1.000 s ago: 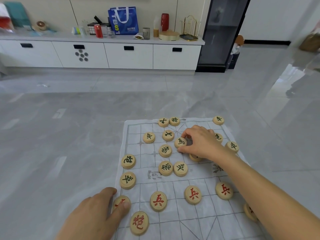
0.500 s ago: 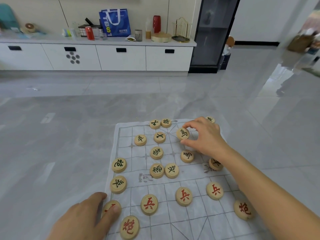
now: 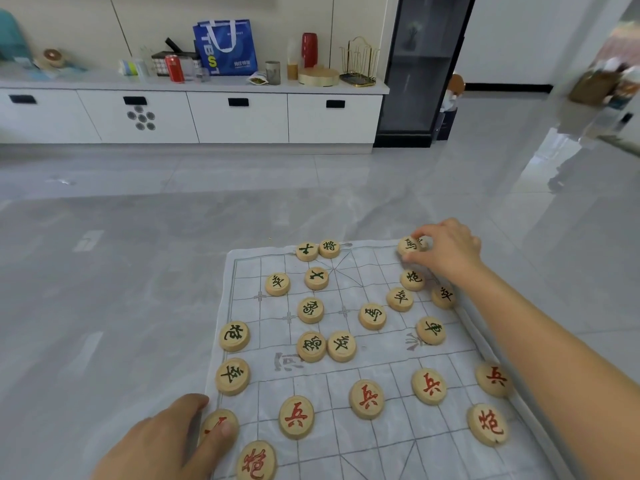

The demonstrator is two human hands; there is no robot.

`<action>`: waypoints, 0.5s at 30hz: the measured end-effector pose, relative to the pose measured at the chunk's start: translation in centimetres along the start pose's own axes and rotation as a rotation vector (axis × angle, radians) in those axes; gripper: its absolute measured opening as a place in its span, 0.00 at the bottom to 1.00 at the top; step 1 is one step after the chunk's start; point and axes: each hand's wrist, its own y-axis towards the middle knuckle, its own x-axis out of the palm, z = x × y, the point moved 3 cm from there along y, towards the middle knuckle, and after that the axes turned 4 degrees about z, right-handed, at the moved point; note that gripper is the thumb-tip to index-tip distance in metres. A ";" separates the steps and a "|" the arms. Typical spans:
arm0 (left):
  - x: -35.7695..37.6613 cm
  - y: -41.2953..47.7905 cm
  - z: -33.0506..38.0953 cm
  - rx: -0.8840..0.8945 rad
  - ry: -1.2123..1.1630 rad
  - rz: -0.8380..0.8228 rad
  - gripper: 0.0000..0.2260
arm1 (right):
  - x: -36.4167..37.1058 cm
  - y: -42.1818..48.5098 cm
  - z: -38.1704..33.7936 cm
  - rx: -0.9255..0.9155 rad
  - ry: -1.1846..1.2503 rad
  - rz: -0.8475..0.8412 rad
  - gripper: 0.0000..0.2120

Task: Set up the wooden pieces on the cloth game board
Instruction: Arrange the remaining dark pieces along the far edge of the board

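Note:
A white cloth game board with a printed grid lies on the grey floor. Several round wooden pieces lie on it, green-lettered ones on the far half and red-lettered ones on the near half. My right hand reaches to the board's far right corner and pinches a green-lettered wooden piece between thumb and fingers. My left hand rests at the near left edge, its thumb pressing on a red-lettered piece, partly hiding it.
A low white cabinet runs along the far wall, carrying a blue bag, a red can and a red vase. A dark glass cabinet stands to its right. Bare grey floor surrounds the cloth.
My right hand has carried the green-lettered piece from the board's middle toward the far right corner. The view has shifted. My left hand stays on the near left piece.

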 end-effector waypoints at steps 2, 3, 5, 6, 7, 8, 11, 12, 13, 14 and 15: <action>0.0 0.0 -0.1 0.009 -0.050 0.031 0.27 | 0.6 0.6 -1.1 -0.040 0.007 0.003 0.23; -0.2 0.0 0.0 0.020 -0.076 0.032 0.31 | 0.8 0.8 -1.5 -0.049 0.006 0.001 0.23; -0.6 -0.2 0.0 -0.004 -0.074 0.016 0.44 | 1.1 1.4 -1.8 -0.047 -0.020 -0.001 0.23; -0.6 -0.2 -0.2 -0.028 -0.046 0.004 0.50 | 1.3 1.7 -1.9 -0.042 -0.040 0.005 0.22; -0.6 -0.1 -0.4 -0.045 -0.030 -0.001 0.53 | 1.4 2.0 -1.9 -0.037 -0.060 0.011 0.22; -0.6 -0.2 -0.6 -0.060 -0.024 0.001 0.54 | 1.5 2.2 -1.8 -0.031 -0.073 0.010 0.22; -0.6 -0.1 -0.6 -0.063 -0.005 -0.025 0.54 | 1.8 2.5 -1.7 -0.024 -0.095 -0.020 0.21; -0.6 -0.1 -0.4 -0.049 -0.001 -0.028 0.53 | 1.8 2.5 -1.7 -0.026 -0.104 -0.028 0.21; -0.7 -0.1 -0.3 -0.027 -0.004 -0.023 0.50 | 1.8 2.5 -1.6 -0.029 -0.110 -0.036 0.21; -0.8 -0.2 -0.1 -0.005 -0.027 -0.013 0.44 | 1.7 2.5 -1.5 -0.032 -0.112 -0.044 0.21; -0.8 -0.2 0.0 0.007 -0.046 0.007 0.38 | 1.7 2.4 -1.4 -0.033 -0.110 -0.051 0.21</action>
